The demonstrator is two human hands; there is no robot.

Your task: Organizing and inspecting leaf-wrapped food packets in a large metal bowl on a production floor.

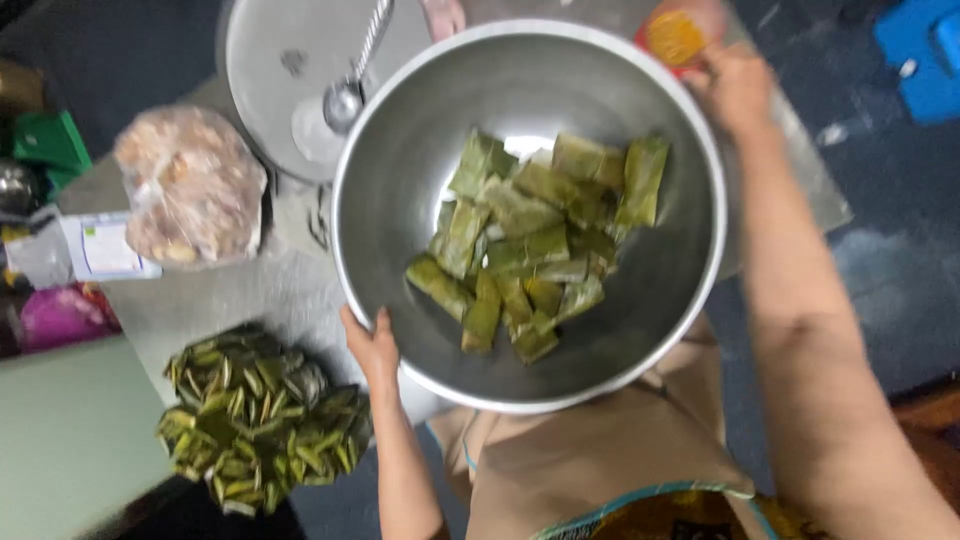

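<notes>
Both hands grip a large steel bowl (400,160) by its rim: left hand (372,347) at the near edge, right hand (733,90) at the far edge. Green leaf-wrapped parcels (530,240) lie piled inside, between the hands. More leaf bundles (260,415) sit just left of the left hand.

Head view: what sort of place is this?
Probably a kitchen or small food-preparation area. Both hands, left hand and right hand, hold a large steel bowl of leaf-wrapped parcels. More wrapped bundles are piled on a grey worktop, beside a round metal tray with a ladle.
</notes>
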